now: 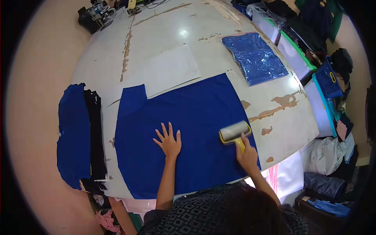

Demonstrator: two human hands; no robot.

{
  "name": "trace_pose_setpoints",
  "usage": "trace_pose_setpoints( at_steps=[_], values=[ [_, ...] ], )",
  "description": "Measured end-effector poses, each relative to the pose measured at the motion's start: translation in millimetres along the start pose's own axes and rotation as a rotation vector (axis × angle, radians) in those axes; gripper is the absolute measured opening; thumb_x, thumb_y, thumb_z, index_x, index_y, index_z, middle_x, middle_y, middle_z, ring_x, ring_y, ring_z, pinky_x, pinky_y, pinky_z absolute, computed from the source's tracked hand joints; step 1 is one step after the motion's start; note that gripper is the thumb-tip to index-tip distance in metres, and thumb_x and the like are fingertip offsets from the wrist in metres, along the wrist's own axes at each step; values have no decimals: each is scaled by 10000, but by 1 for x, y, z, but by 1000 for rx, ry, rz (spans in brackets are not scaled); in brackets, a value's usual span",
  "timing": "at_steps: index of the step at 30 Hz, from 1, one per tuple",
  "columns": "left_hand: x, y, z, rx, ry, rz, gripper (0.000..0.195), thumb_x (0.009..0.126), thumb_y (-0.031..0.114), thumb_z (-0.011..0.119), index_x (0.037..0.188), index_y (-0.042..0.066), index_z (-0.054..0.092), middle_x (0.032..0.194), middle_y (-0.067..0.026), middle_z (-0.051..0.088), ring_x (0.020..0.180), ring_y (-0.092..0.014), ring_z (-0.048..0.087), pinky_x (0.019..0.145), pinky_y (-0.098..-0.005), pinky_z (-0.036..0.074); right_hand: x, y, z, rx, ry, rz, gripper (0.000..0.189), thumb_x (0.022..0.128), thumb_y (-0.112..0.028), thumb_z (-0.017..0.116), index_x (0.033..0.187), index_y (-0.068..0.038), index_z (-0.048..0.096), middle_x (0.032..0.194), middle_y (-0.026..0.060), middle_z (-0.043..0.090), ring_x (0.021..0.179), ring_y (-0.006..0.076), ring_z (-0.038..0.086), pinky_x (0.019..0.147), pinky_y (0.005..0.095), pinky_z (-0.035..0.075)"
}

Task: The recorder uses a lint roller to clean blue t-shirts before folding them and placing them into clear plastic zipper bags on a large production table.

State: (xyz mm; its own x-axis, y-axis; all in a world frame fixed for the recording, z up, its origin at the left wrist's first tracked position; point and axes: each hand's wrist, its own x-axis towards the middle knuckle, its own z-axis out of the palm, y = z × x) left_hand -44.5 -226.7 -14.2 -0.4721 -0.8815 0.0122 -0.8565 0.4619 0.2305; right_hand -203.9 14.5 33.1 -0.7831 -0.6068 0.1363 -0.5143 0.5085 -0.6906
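Note:
A blue T-shirt-shaped garment (pixel 188 117) lies spread flat on the worn white table, one sleeve showing at its upper left. My left hand (pixel 169 143) rests on the fabric near the middle, fingers spread and holding nothing. In my right hand (pixel 247 155) is the yellow handle of a lint roller (pixel 235 131). Its pale cylinder is at the garment's right side, slightly blurred; whether it touches the cloth I cannot tell.
Folded blue and black garments (pixel 74 135) are stacked at the table's left edge. A plastic-wrapped blue garment (pixel 255 58) lies at the upper right, and a white sheet (pixel 173 66) beyond the shirt. Storage bins (pixel 296 53) line the right side. Machines (pixel 95 16) stand at the far left.

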Motion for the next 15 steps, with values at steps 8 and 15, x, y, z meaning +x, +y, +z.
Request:
trace_pose_setpoints(
  at_steps=[8,15],
  values=[
    [2,6,1,13,-43,-2,561,880,482,300,1363,201,248,1440,-92,108,1306,-391,31,979,-614,-20,215,-33,80,-114,-18,96,370,804,-323,487,1091,-92,455,865,218,586,793,374,589,685,475,468],
    [3,0,-1,28,-30,-13,563,881,477,303,1365,198,242,1439,-94,108,1306,-392,30,977,-618,-5,128,-13,56,-60,5,73,398,800,-323,505,1142,-129,441,831,209,586,748,374,587,646,473,467]
  ],
)
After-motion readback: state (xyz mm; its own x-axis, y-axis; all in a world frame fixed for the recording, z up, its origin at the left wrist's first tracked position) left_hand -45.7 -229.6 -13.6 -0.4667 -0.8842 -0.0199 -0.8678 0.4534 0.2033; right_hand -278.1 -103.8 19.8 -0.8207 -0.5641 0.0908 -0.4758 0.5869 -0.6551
